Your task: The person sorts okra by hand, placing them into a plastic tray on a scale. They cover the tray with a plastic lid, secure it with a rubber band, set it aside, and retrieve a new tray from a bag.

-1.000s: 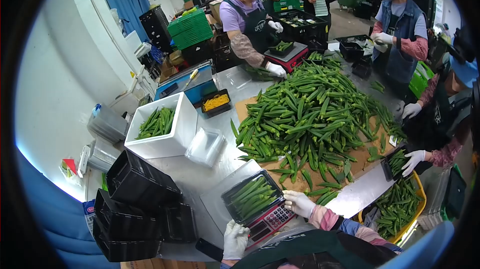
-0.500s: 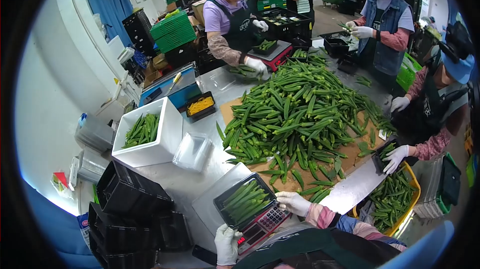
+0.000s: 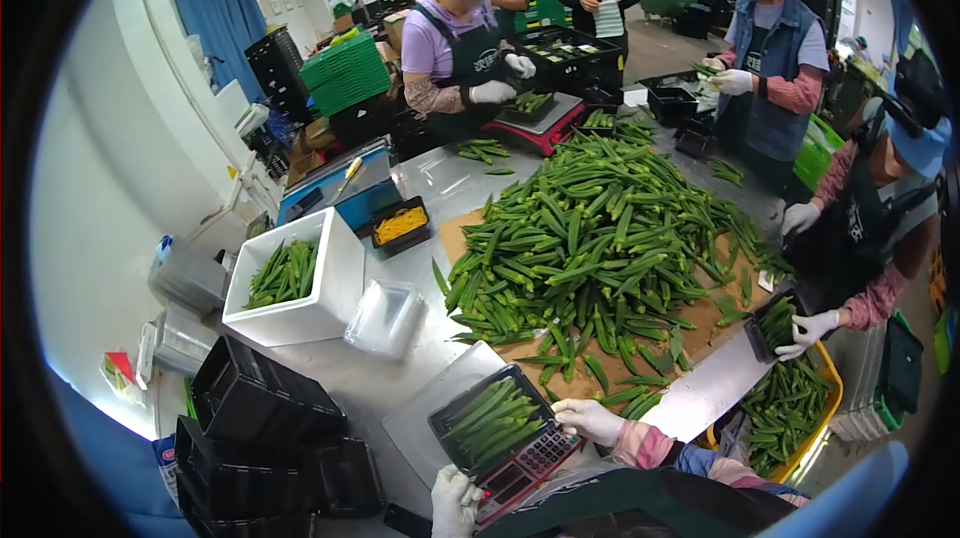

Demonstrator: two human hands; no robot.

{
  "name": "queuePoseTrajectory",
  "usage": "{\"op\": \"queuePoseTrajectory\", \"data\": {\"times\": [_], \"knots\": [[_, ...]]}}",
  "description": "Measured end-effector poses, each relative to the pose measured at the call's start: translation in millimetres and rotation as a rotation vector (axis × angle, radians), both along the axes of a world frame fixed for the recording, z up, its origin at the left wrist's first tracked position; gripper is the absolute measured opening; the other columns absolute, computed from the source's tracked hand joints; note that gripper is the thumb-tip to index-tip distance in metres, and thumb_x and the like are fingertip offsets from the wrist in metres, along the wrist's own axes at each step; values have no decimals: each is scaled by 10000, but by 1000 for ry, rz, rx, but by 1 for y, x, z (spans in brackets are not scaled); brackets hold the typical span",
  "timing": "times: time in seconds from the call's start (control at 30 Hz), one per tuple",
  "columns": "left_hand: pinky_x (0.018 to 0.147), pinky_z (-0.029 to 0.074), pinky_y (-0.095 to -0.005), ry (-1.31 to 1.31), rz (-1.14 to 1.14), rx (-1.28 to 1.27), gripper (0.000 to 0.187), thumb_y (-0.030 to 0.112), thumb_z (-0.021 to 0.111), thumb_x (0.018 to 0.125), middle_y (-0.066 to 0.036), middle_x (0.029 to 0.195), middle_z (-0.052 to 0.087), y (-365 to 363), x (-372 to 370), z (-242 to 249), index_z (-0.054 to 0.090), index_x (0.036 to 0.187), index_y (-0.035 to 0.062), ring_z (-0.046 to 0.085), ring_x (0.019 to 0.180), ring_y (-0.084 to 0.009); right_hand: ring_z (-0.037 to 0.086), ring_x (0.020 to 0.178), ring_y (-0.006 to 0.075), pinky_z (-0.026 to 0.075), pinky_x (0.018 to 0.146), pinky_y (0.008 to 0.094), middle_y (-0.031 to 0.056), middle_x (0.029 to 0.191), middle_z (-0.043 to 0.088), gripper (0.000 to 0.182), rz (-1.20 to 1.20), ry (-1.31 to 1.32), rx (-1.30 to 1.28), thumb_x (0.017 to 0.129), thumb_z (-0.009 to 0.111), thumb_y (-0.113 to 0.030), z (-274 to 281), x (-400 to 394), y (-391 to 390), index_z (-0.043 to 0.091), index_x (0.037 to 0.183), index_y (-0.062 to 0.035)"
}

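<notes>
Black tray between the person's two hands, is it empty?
No, green okra pods lie side by side in the black tray.

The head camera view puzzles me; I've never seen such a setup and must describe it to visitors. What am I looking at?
There is no robot here: a person wears one camera on the head, looking forward and down, and every picture comes from it. The two white-gloved hands at the bottom are the wearer's own.

The right hand has its fingers at the right corner of a black tray of green pods, probably okra, on a scale. The left hand is by the near corner; whether either grips is unclear.

The metal table also bears a big pod heap, a white box of pods and stacked black trays. Co-workers stand around it.
</notes>
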State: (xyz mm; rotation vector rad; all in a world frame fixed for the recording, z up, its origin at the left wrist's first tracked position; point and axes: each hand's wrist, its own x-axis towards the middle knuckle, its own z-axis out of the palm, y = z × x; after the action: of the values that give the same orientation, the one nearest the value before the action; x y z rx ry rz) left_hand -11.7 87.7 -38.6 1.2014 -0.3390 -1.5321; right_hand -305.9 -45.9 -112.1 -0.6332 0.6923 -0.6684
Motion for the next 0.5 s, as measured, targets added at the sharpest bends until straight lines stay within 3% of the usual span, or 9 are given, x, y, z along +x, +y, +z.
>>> {"op": "queuePoseTrajectory", "data": {"times": [0.13,0.23,0.3,0.33,0.43,0.5], "knots": [[687,452,-218,-100,-53,-14,390,160,618,983,-8,974,588,0,4,14,514,1343,50,544,775,-58,638,778,73,499,714,220,4,928,686,218,129,280,-109,994,617,-148,37,-5,-21,642,1166,-17],[774,514,-281,-229,-71,-16,439,129,621,975,-58,1093,607,-4,15,18,472,1371,14,593,833,-108,649,844,71,507,741,227,-4,950,687,292,179,475,-248,1004,614,-186,31,-7,-48,630,1252,-32],[821,573,-368,-449,-11,77,411,58,616,963,-108,1100,604,-13,30,-7,466,1338,-18,640,898,-173,632,1015,191,497,874,309,99,1148,657,446,32,639,-531,961,664,-247,38,3,-58,574,1326,-8],[983,510,-394,-601,34,-93,553,81,627,960,-170,1304,545,-16,42,-33,389,1445,-35,586,1163,-237,609,1105,256,474,956,349,139,1216,634,502,-43,738,-731,947,673,-275,51,13,-61,549,1344,5],[1141,357,-451,-1092,-19,-209,679,140,653,947,-234,1487,404,-57,-11,65,310,1499,-58,410,1388,-324,448,1339,389,363,1124,432,240,1436,475,653,-126,787,-1128,920,678,-345,71,52,-68,467,1414,26],[1194,251,-475,-1435,-169,-364,770,221,686,917,-269,1559,293,-69,-12,40,288,1519,-49,281,1467,-370,381,1388,413,323,1153,434,256,1509,388,634,-38,813,-1195,969,606,-322,62,73,-65,407,1458,30]]}}
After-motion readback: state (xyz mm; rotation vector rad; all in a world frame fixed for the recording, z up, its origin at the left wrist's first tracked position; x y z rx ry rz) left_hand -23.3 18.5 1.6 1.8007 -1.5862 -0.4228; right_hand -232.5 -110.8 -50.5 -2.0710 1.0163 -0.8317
